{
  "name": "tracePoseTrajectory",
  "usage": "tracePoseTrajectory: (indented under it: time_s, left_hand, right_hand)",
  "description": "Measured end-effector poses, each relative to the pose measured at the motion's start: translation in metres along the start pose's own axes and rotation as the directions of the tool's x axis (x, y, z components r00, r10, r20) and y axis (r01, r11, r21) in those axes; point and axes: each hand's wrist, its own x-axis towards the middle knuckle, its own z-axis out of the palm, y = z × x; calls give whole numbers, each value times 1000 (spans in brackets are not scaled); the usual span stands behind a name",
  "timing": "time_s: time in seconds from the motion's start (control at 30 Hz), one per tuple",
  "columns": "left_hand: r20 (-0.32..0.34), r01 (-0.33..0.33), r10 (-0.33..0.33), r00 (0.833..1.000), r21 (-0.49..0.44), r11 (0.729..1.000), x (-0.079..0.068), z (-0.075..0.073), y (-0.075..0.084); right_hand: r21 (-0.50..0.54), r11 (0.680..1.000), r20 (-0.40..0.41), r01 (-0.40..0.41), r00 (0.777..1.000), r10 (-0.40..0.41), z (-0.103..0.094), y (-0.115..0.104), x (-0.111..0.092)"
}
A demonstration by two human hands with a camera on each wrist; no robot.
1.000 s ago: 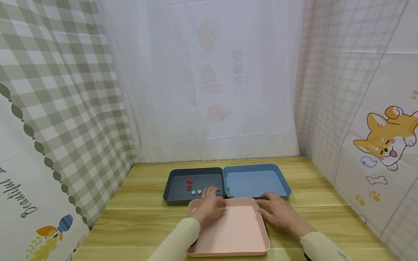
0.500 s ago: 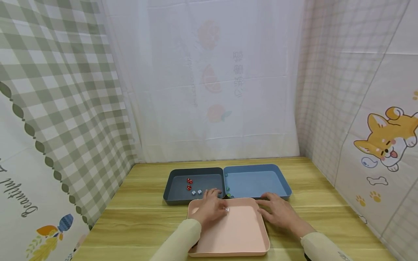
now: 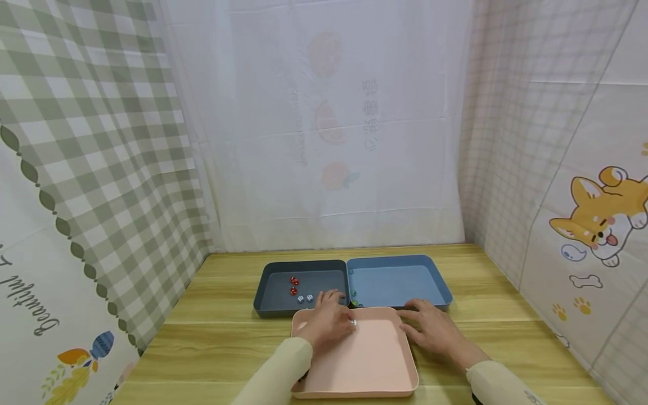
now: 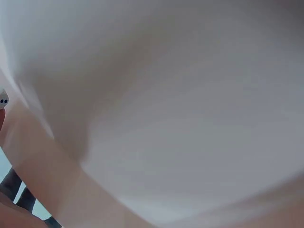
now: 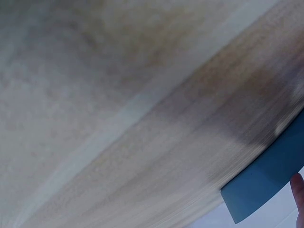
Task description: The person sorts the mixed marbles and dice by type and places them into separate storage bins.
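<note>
A white die (image 3: 354,322) sits at the thumb side of my left hand (image 3: 329,323), inside the pink tray (image 3: 367,360) near its back wall. The left hand pinches the die; its fingertip (image 4: 1,118) shows just under the die in the left wrist view. The other left fingers reach over the tray's back rim toward the dark grey tray (image 3: 273,309). My right hand (image 3: 432,330) lies at the pink tray's back right corner, with fingers loosely bent and the fingertips by the rim. It holds nothing visible.
In the dark grey tray lie red dice (image 3: 293,291) and white dice (image 3: 310,297). The blue tray (image 3: 405,281) beside it holds several small greenish glass pieces (image 3: 354,302) along its left wall. Cloth curtains (image 3: 334,230) enclose the wooden table (image 3: 217,343).
My left hand has shifted slightly to the right with the white die at its fingertips. The right hand stays at the pink tray's corner.
</note>
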Motion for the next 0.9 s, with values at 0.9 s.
tracePoseTrajectory:
  time_s: [0.9]
  left_hand:
    - [-68,125,-125,990,0,992,24,-59,-42]
  right_hand:
    - [18,1000,9,-16,1000,16,-2,-1,1]
